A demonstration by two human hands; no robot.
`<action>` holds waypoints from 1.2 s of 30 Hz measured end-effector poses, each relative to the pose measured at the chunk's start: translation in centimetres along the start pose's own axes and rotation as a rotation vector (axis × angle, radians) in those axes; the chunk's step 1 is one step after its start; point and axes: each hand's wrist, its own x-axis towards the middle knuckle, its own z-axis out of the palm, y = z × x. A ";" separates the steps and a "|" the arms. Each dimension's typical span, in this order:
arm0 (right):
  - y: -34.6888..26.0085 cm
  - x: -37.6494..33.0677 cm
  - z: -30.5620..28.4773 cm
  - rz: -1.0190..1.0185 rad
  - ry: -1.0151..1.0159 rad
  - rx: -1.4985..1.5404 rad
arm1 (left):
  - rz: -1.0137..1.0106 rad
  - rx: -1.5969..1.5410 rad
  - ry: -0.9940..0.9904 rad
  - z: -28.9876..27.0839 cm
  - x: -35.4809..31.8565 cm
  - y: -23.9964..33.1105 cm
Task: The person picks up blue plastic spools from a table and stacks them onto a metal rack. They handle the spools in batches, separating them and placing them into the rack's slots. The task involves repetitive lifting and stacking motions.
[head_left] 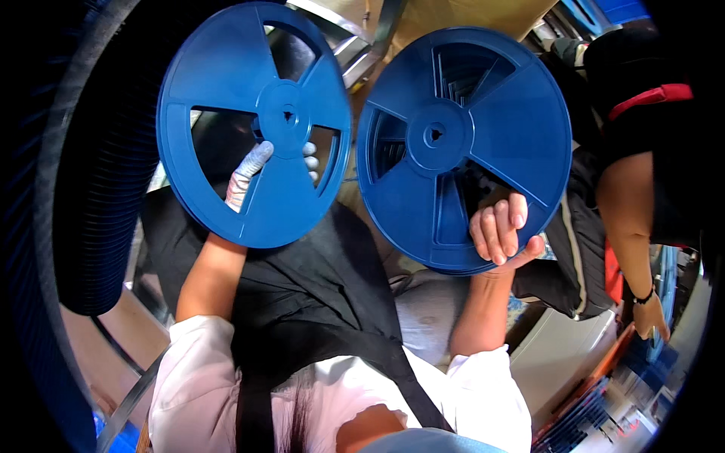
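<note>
A blue plastic reel (283, 119) with a round hub and wedge-shaped cut-outs is tilted up at the left. My left hand (248, 175), its fingers covered in pale fabric, grips it: the thumb lies across the front near the hub and fingertips show in another cut-out. At the right, a second blue reel (439, 137) fronts a stack, with layered edges visible through its openings. My right hand (500, 230) is bare and closed around the lower rim, fingers curled at a cut-out. The two reels stand side by side, slightly apart.
A thick black ribbed hose (113, 196) curves down the left side. A black apron (302, 279) covers my lap. Another person's arm (628, 215) hangs at the right, near blue items on a cluttered surface. Metal frame parts (370, 53) lie beyond the reels.
</note>
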 end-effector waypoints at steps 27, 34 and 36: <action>4.2 0.6 5.9 0.435 0.305 -0.379 | 0.012 0.445 -0.099 4.1 1.6 -5.9; 1.8 -0.5 2.3 0.129 0.339 0.103 | -0.163 -0.025 -0.204 3.4 0.0 -2.7; 2.0 -0.2 1.4 0.119 0.334 0.065 | -0.239 -0.151 -0.195 2.6 0.3 -3.0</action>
